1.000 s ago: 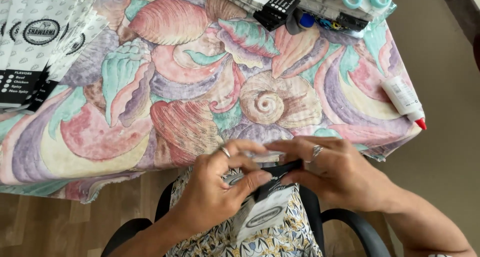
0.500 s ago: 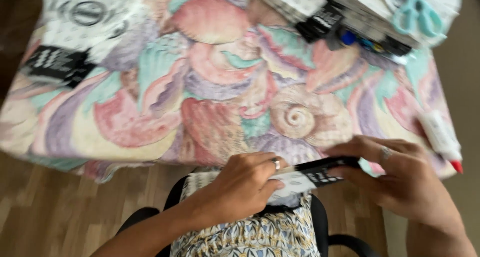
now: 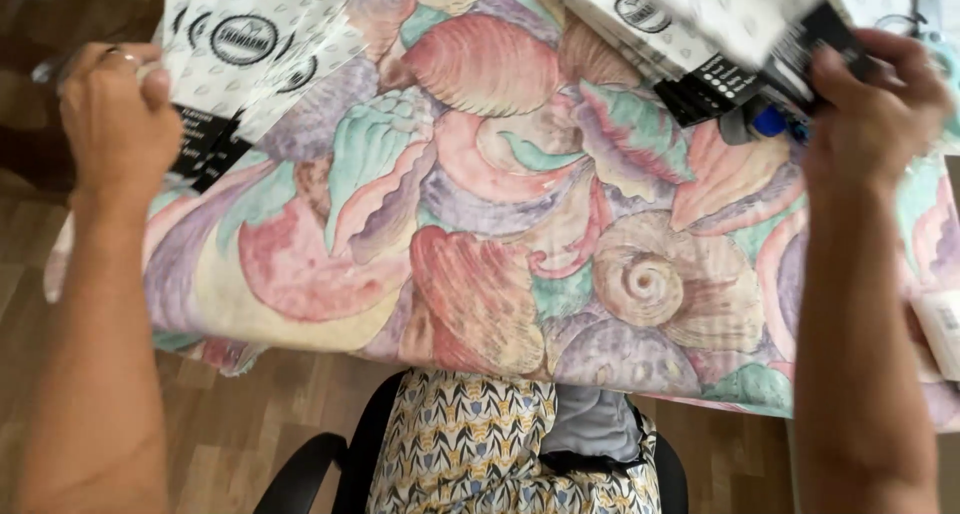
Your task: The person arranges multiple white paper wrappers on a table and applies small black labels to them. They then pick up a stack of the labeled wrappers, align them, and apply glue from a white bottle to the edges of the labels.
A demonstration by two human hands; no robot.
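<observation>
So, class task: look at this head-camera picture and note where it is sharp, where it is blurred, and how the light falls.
Head view: the shell-print tablecloth in the middle is fairly sharp; the right hand and the white pouches it touches are motion-blurred, the left hand and the pouches beside it slightly soft; light is even and soft, with no hard shadows or glare.

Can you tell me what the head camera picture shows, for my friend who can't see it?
Two bare hands reach out over a table with a seashell-patterned cloth: the left hand grips white pouches with black bottoms, and the right hand touches a blurry stack of the same pouches. A lap in patterned fabric shows below, on a black chair.
</observation>
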